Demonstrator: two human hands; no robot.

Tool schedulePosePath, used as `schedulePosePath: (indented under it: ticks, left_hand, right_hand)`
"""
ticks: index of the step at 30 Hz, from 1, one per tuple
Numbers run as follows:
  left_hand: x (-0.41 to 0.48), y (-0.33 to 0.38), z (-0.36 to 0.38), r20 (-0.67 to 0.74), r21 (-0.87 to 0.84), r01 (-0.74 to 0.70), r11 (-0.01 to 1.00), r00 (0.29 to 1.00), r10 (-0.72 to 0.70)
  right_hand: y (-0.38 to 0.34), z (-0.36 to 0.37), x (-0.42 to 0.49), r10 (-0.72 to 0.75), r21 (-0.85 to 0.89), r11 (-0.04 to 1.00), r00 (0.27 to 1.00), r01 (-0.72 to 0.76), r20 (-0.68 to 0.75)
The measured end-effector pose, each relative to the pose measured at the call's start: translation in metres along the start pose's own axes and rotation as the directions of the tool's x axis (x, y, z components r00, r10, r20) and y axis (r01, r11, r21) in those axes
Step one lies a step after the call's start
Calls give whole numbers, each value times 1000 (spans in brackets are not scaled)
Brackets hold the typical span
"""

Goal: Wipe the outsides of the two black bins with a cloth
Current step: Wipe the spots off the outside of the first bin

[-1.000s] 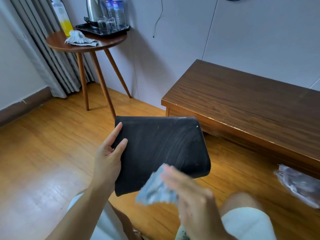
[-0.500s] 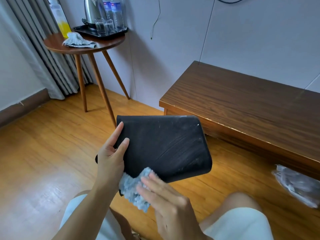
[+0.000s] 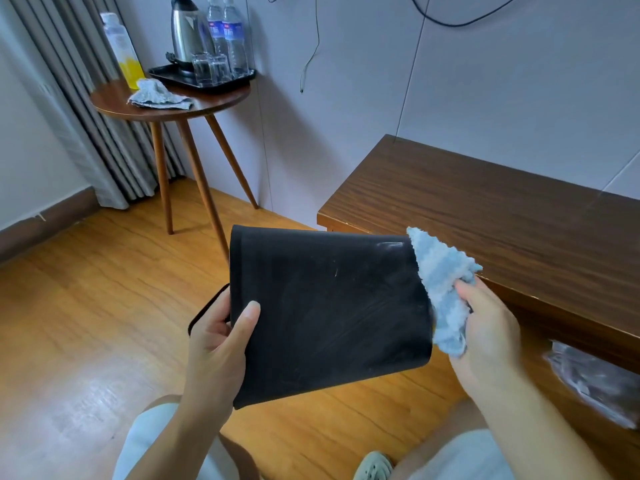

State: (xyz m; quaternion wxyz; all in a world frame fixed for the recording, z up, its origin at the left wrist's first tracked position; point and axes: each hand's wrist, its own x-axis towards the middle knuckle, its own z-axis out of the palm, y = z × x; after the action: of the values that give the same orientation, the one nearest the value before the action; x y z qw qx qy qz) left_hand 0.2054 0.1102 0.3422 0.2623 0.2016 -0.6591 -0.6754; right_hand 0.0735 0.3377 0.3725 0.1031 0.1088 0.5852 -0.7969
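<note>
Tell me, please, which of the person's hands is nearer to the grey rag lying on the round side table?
Left. The left hand grips the black bin's left edge, below the grey rag; the right hand holds a blue cloth at the bin's far right side.

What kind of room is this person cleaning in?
Most likely a hotel room. A small round table holds a tray with a kettle, water bottles and glasses, and a low wooden bench stands against the wall.
</note>
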Motion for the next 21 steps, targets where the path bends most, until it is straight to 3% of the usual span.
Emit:
schedulePosePath:
  ticks: [2, 6, 12, 15, 17, 19, 21]
  left_hand:
    - [-1, -1, -2, 58, -62, -2, 998, 998, 5]
    - [2, -1, -9, 184, -127, 61, 990, 982, -37]
    - [3, 16, 0, -52, -24, 28, 999, 998, -29]
    - [-1, 14, 1, -153, 113, -37, 993, 987, 54]
    - [-9, 11, 3, -159, 185, -89, 979, 980, 119]
    - [-15, 6, 4, -184, 218, -127, 968, 968, 168]
    - [-18, 6, 9, -210, 213, -148, 966, 958, 193]
  right_hand:
    - [-1, -3, 4, 98, 70, 992, 994, -101, 43]
    - [-1, -2, 4, 121, 116, 986, 993, -121, 4]
    - [11, 6, -2, 57, 61, 997, 998, -56, -23]
    - [7, 7, -6, -98, 64, 992, 985, 107, -139]
    - [2, 8, -10, -320, -102, 947, 931, 306, -174]
    - [7, 12, -12, -544, -381, 785, 838, 488, -49]
    - [23, 20, -17, -670, -572, 563, 735, 597, 108]
